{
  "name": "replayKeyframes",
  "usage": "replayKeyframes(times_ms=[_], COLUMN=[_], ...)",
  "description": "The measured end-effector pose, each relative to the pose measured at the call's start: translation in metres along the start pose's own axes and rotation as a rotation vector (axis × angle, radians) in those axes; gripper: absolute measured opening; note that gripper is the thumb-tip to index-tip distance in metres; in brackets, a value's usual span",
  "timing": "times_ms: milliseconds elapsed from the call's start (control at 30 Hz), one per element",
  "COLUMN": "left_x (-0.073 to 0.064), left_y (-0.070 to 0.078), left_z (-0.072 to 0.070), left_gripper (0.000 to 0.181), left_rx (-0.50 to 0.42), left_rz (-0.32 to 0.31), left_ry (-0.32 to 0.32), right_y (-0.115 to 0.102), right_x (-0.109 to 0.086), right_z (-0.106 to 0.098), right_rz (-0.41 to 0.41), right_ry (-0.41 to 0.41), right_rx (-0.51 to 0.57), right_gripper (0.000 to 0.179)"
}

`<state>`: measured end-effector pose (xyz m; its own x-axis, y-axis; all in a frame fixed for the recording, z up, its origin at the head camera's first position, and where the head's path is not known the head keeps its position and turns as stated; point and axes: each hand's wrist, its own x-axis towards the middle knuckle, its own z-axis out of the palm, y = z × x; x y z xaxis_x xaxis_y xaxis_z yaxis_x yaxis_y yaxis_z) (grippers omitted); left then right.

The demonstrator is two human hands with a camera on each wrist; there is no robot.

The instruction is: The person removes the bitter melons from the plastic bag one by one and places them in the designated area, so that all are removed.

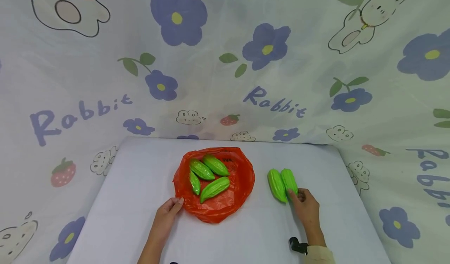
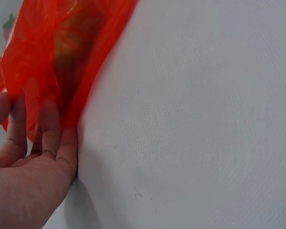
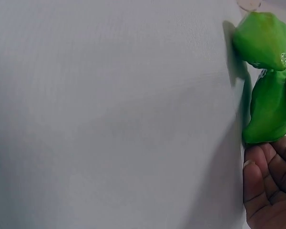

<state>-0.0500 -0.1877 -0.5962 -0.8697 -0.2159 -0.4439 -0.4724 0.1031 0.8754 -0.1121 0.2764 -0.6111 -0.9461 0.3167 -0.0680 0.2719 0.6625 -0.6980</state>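
Note:
My left hand [image 1: 166,214] pinches the near left edge of an open red plastic bag [image 1: 243,186]. In the left wrist view its fingers lie against the thin red film [image 2: 33,62]. Inside the bag are several glossy green bitter melons [image 1: 215,188]. To the right of the bag two more lie side by side on the table. My right hand [image 1: 308,209] holds the right one of the pair [image 1: 289,180] by its near end, thumb on one side and fingers on the other. The left one [image 1: 276,185] rests right beside it.
A white-covered table [image 1: 126,186] carries everything. Behind and at both sides hangs a pale curtain [image 1: 211,72] printed with rabbits, blue flowers and strawberries. A black strap mount [image 1: 298,245] sits at my right wrist.

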Motion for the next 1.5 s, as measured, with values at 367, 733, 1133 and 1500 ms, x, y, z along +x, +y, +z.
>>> replayKeyframes(times_ms=[367, 733, 1133, 1500], left_x=[-0.0012, 0.0009, 0.0004, -0.0026], left_y=[0.0027, -0.0005, -0.0013, 0.0017], left_z=[-0.0002, 0.0002, 0.0001, -0.0005], left_gripper=[0.047, 0.042, 0.041, 0.043], left_rx=[0.008, -0.013, -0.029, -0.012], left_rz=[-0.006, -0.001, 0.01, 0.028], left_ry=[0.005, 0.007, 0.01, 0.007], right_y=[0.0015, 0.0017, 0.0045, 0.0029], right_x=[0.0025, -0.0016, -0.0043, -0.0069], right_z=[0.0022, 0.0021, 0.0068, 0.0038], right_rz=[-0.005, 0.011, -0.01, -0.01], right_ry=[0.001, 0.008, 0.034, 0.029], right_rx=[0.013, 0.027, 0.036, 0.053], right_gripper=[0.056, 0.063, 0.06, 0.062])
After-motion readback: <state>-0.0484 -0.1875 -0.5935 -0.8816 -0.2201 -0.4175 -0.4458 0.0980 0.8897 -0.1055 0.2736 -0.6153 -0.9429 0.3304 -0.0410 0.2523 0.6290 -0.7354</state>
